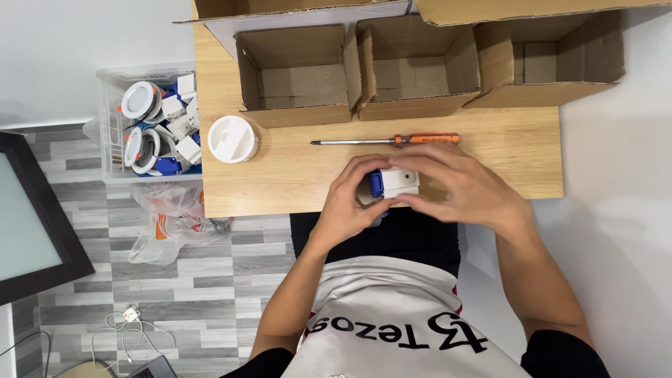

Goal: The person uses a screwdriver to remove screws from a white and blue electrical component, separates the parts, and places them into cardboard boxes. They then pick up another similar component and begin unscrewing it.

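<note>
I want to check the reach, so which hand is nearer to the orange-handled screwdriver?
Right. The right hand lies just below the screwdriver, its knuckles near the orange handle. The left hand sits lower and nearer the table's front edge; both hold a small white and blue box.

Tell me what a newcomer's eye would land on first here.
Probably both hands, the left hand and right hand, closed around a small white box with a blue part at the wooden table's near edge. Just beyond lies an orange-handled screwdriver, before three open cardboard boxes.
</note>
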